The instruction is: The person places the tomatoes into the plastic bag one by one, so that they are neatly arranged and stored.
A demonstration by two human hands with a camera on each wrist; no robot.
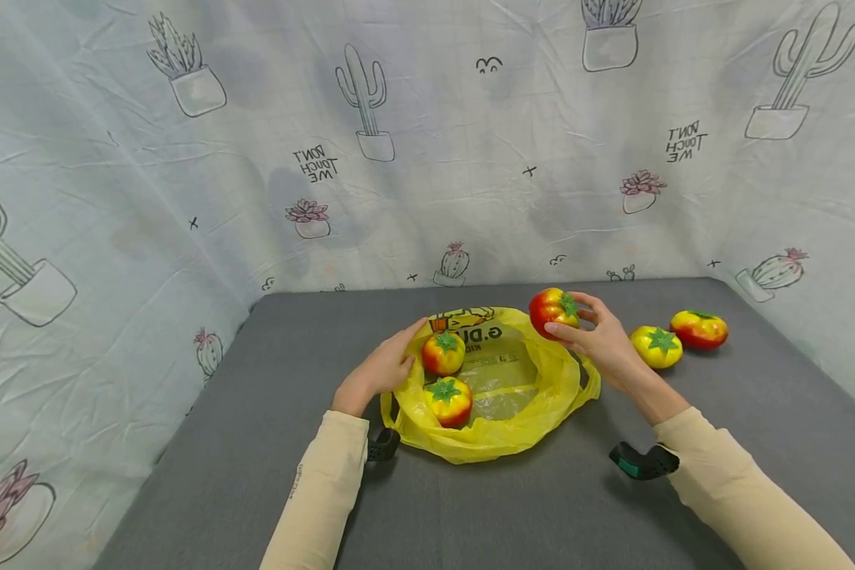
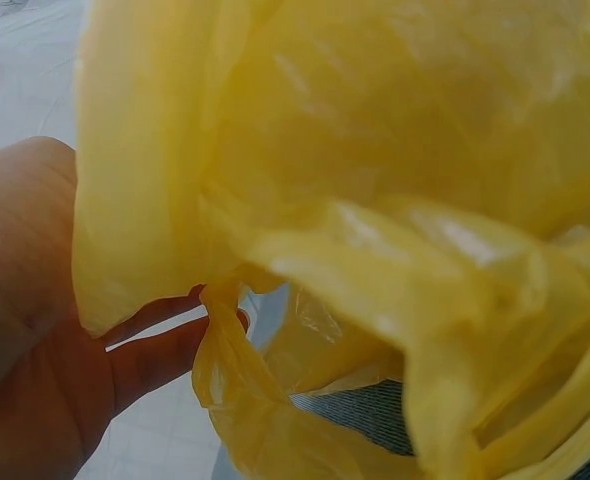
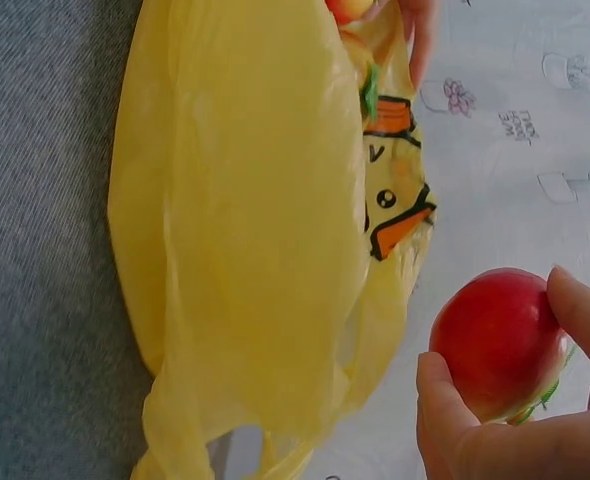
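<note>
right hand (image 1: 598, 336) grips red tomato (image 1: 554, 311) over far-right rim of yellow bag (image 1: 541, 412); looks light, smooth, rigid; hold round its middle | left hand (image 1: 385, 366) pinches left rim; film thin, limp, slippery

My bag (image 1: 502, 419) is yellow with an orange duck print; the tomatoes (image 1: 553, 310) are red-and-yellow with green tops, the tabletop (image 1: 513, 507) grey, my sleeves (image 1: 328, 491) cream.
</note>
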